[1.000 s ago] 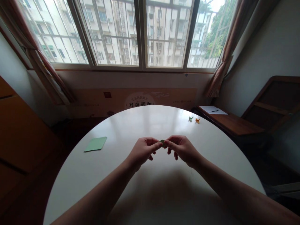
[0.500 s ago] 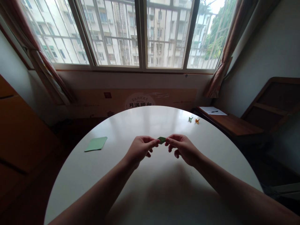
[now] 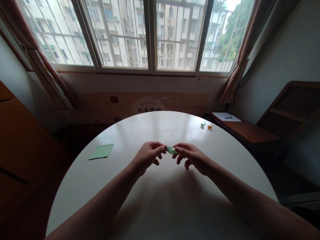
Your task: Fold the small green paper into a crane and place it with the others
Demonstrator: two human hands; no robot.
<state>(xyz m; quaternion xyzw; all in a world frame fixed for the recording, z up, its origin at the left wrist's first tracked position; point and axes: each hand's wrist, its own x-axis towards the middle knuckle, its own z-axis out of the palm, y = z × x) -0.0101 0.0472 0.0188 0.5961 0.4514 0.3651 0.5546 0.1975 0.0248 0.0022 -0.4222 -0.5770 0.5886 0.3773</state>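
Observation:
A small folded piece of green paper [image 3: 171,150] is held above the middle of the round white table [image 3: 160,200]. My left hand [image 3: 148,156] pinches its left end between thumb and fingers. My right hand [image 3: 191,157] pinches its right end, with the other fingers curled underneath. Both forearms reach in from the bottom of the view.
A stack of light green paper squares [image 3: 101,151] lies at the table's left side. Two tiny folded paper figures, one green [image 3: 202,125] and one orange [image 3: 209,127], sit at the far right edge. A wooden side table with a sheet and pen [image 3: 227,117] stands to the right, under the barred window.
The green paper showed more between my fingertips half a second ago, then lay flatter and lighter now. Both hands stayed close together and shifted slightly away from me.

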